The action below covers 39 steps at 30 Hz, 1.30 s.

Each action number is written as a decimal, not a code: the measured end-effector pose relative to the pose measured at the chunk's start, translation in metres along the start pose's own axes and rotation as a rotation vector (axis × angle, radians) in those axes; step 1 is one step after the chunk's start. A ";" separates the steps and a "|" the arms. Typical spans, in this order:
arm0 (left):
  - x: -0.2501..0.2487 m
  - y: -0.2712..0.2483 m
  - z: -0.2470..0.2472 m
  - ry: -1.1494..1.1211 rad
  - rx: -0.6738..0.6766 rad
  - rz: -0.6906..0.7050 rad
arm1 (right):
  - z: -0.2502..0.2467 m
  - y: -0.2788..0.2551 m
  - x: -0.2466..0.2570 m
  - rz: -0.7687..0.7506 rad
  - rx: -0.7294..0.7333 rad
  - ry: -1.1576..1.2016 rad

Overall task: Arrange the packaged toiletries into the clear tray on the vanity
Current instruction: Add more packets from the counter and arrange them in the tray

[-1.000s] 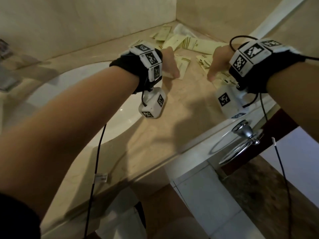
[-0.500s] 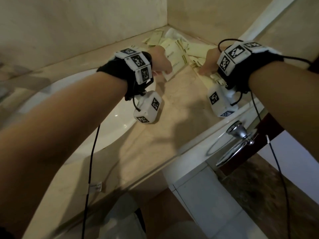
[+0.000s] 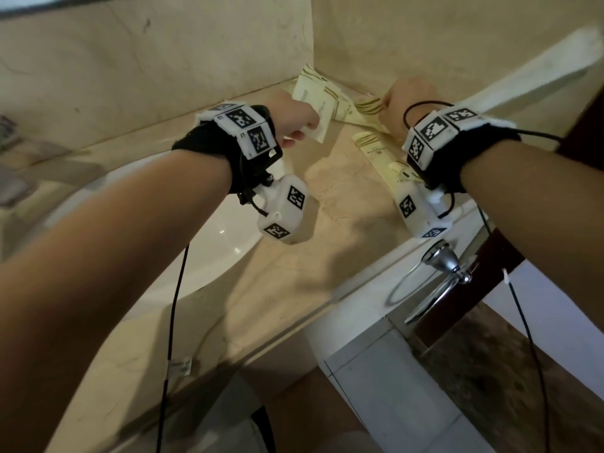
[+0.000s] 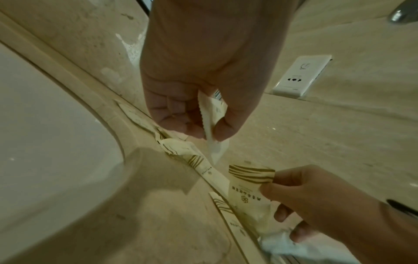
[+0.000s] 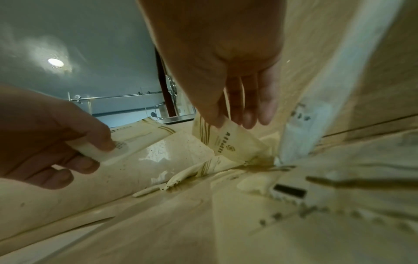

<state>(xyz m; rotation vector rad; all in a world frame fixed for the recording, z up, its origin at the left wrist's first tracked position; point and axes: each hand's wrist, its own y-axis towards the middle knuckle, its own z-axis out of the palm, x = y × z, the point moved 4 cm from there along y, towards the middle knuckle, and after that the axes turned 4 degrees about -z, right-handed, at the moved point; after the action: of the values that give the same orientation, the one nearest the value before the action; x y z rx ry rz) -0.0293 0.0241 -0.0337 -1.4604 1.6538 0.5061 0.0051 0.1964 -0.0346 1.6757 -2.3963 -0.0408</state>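
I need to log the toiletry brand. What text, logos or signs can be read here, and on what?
Nothing reads clearly.
Packet in the right hand: a line of characters and a round emblem, too blurred.
Packet in the left hand: small print, illegible.
Wall socket: a faint symbol, unreadable.
Wrist cubes: black-and-white marker patterns, no words.

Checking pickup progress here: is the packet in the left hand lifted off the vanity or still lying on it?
Lifted. The left hand pinches the packet by its upper end, and it hangs clear of the vanity top.
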 end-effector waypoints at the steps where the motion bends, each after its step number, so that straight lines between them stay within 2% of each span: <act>1: 0.000 -0.001 -0.003 -0.014 -0.004 -0.001 | -0.002 0.003 0.000 0.019 -0.027 0.022; 4: 0.002 -0.004 -0.010 -0.023 -0.023 0.004 | -0.008 -0.001 -0.002 0.077 -0.109 0.191; 7: 0.004 -0.007 -0.014 -0.020 -0.034 0.009 | -0.008 -0.003 -0.005 0.120 -0.178 0.516; 10: 0.008 -0.009 -0.016 -0.021 -0.036 0.008 | -0.003 -0.005 -0.005 0.140 -0.177 0.727; 13: 0.010 -0.013 -0.015 -0.025 -0.034 -0.001 | 0.008 -0.010 -0.008 0.246 -0.107 0.902; 17: 0.009 -0.018 -0.017 -0.021 -0.021 -0.005 | 0.014 -0.016 -0.001 0.272 -0.028 1.005; 23: 0.006 -0.025 -0.034 -0.056 -0.092 -0.005 | 0.006 -0.022 0.022 0.238 0.043 1.092; 31: 0.012 -0.049 -0.065 -0.030 -0.148 0.012 | -0.006 -0.042 0.056 0.161 0.077 1.118; 39: 0.034 -0.076 -0.110 -0.039 -0.269 -0.012 | -0.018 -0.067 0.104 0.065 0.128 1.159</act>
<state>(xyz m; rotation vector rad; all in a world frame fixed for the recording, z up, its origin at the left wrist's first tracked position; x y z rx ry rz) 0.0078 -0.0981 0.0180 -1.6412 1.5919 0.7697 0.0362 0.0780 -0.0103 1.1220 -1.5433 0.8521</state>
